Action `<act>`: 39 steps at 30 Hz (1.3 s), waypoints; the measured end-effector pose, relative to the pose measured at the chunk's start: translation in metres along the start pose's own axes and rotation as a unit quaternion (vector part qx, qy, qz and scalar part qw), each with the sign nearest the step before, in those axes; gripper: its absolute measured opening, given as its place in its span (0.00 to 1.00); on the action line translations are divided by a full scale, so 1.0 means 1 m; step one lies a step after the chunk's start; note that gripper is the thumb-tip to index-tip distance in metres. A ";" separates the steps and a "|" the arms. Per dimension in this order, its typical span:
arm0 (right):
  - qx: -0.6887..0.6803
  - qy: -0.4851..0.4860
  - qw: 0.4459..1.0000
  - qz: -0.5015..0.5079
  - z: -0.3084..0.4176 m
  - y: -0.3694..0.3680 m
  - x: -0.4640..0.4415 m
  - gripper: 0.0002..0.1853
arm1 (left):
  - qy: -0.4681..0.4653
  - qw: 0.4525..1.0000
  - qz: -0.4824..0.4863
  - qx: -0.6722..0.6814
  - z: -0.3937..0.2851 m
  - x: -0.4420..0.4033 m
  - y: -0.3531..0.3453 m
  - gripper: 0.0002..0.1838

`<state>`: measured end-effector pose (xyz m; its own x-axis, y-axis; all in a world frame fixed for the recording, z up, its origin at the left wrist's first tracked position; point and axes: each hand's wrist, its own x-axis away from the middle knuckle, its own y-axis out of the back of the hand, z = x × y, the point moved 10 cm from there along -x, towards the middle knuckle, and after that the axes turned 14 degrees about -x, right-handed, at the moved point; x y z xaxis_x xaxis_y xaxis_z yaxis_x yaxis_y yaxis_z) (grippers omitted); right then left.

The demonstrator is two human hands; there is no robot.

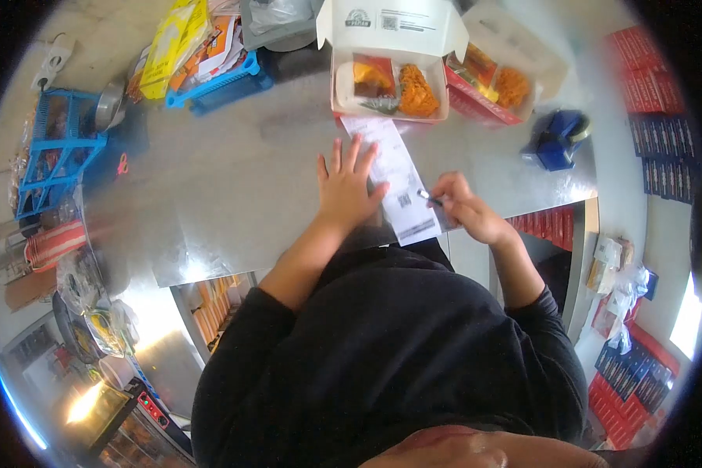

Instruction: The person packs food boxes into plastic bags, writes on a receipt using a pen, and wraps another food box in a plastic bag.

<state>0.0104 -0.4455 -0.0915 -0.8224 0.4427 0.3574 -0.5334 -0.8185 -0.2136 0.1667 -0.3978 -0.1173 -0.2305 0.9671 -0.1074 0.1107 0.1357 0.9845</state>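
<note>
A long white printed receipt lies on the steel counter in front of me, its far end touching the front of an open meal box. My left hand rests flat with fingers spread, its fingertips on the receipt's left edge. In my right hand a dark pen is pinched, its tip over the lower right part of the receipt near a printed square code. The box holds a piece of fried chicken and a wrapped item with yellow and red on it.
A second open box with fried chicken stands to the right. Beyond it is a blue tape dispenser. Blue baskets with packets sit at the back left, and small pink scissors lie left. The counter's front edge runs before me.
</note>
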 end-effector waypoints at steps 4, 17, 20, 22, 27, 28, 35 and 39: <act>-0.136 0.086 0.986 -0.050 0.019 0.013 -0.019 0.03 | 0.024 0.999 0.029 0.034 0.001 0.012 0.004 0.33; -0.013 0.222 0.962 -0.161 -0.004 -0.002 -0.094 0.06 | 0.025 0.998 -0.019 0.047 0.024 -0.006 0.010 0.44; 0.152 0.131 0.960 -0.196 -0.009 -0.003 -0.096 0.07 | 0.026 0.998 -0.004 0.048 0.024 -0.006 0.009 0.46; 0.202 0.162 0.940 -0.221 -0.012 -0.002 -0.098 0.07 | 0.019 0.998 -0.013 0.055 0.024 -0.006 0.010 0.47; 0.263 0.236 0.929 -0.106 0.002 -0.029 -0.099 0.06 | 0.012 0.998 -0.026 0.053 0.023 -0.006 0.012 0.47; 0.232 0.234 0.926 -0.186 0.001 -0.013 -0.095 0.05 | 0.013 0.998 -0.022 0.052 0.024 -0.006 0.011 0.47; 0.102 0.208 0.947 -0.221 -0.005 0.007 -0.094 0.06 | 0.007 0.998 -0.032 0.061 0.024 -0.007 0.012 0.48; 0.229 0.219 0.945 -0.079 -0.001 -0.023 -0.098 0.05 | 0.005 0.998 -0.030 0.056 0.023 -0.005 0.011 0.48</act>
<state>0.1035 -0.4702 -0.1222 -0.7964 0.5995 -0.0798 -0.5968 -0.7578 0.2637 0.1917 -0.3965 -0.1089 -0.2493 0.9543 -0.1647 0.2044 0.2180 0.9543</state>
